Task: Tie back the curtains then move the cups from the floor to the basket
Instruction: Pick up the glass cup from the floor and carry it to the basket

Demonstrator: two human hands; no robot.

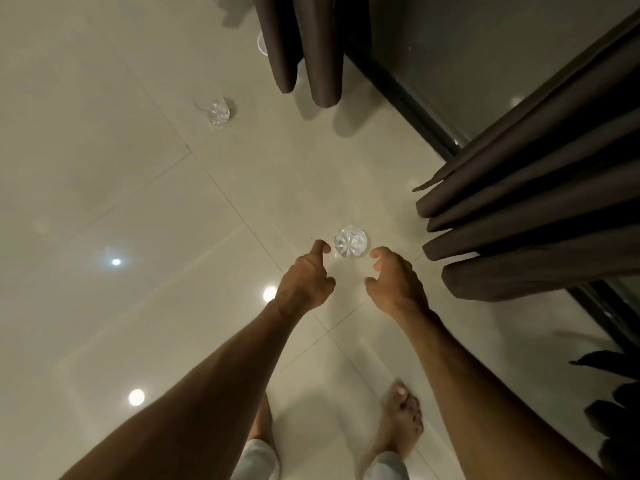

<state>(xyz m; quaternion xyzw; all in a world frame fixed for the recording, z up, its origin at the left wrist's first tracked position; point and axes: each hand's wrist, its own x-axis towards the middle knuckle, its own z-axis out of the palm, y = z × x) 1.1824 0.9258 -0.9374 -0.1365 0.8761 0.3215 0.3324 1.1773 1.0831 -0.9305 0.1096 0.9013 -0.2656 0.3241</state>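
Cup (350, 242) sits btwn left hand (304, 278) & right hand (394, 282), both grips loose, empty

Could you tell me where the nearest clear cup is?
Head view, centre: the clear cup stands on the floor between the left hand and right hand, left of the nearer curtain.

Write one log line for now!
step: reaching | target: clear round glass cup on pale tiled floor | left grip: empty | right grip: empty
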